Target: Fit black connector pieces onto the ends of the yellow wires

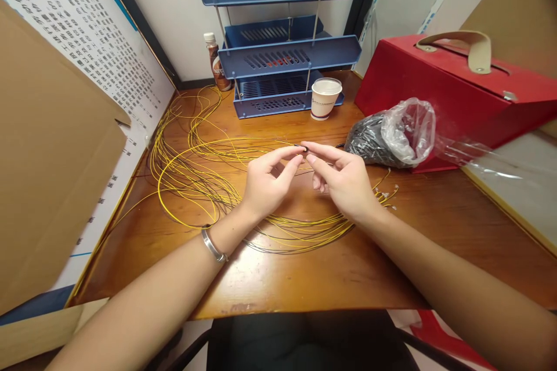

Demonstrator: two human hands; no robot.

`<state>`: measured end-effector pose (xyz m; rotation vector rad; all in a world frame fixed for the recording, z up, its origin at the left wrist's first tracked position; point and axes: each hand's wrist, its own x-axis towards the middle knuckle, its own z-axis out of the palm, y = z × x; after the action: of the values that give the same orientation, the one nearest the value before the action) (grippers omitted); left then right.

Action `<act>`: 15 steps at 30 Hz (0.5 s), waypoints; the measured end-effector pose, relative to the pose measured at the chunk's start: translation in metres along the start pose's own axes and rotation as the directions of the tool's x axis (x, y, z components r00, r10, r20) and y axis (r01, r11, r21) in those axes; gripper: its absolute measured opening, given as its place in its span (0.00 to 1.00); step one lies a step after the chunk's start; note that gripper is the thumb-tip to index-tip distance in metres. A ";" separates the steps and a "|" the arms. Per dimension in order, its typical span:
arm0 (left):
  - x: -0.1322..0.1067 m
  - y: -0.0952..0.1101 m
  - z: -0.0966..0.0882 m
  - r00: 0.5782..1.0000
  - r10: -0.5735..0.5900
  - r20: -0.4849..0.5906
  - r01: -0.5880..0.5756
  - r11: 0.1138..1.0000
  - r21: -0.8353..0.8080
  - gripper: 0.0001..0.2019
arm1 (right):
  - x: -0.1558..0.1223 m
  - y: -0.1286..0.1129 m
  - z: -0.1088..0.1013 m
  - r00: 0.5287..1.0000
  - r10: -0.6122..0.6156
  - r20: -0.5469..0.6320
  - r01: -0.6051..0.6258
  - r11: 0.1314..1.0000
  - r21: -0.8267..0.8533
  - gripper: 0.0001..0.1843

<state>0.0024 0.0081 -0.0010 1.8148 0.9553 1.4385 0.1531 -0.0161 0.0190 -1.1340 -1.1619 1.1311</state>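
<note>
Pinching small dark part [306,150] btwn left hand [267,182] & right hand [343,181], above wires [204,185], bare desk [348,275] nearside.

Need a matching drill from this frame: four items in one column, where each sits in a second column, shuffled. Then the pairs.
Things
1 paper cup
2 bottle
3 plastic bag
4 small dark part

Places
A against the red box
B pinched between left hand and right hand
C left of the blue rack, by the wall
D at the blue rack's front right corner

Pairs: 1-D, 2-C, 3-A, 4-B
</note>
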 end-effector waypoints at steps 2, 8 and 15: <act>0.000 0.001 0.000 1.000 -0.001 0.005 0.001 1.000 -0.005 0.09 | 0.000 0.000 0.001 1.000 -0.018 -0.013 0.018 1.000 -0.023 0.25; 0.000 0.001 0.000 1.000 -0.005 0.031 0.007 0.999 -0.053 0.10 | 0.000 -0.003 0.001 0.995 -0.078 -0.067 0.074 0.995 -0.065 0.20; 0.000 0.002 0.000 0.997 -0.045 0.056 0.053 0.987 -0.149 0.12 | 0.000 -0.004 0.000 0.989 -0.105 -0.100 0.098 0.993 -0.073 0.16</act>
<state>0.0029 0.0068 0.0001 1.6993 0.8359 1.3870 0.1532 -0.0164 0.0235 -1.1584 -1.1710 0.9507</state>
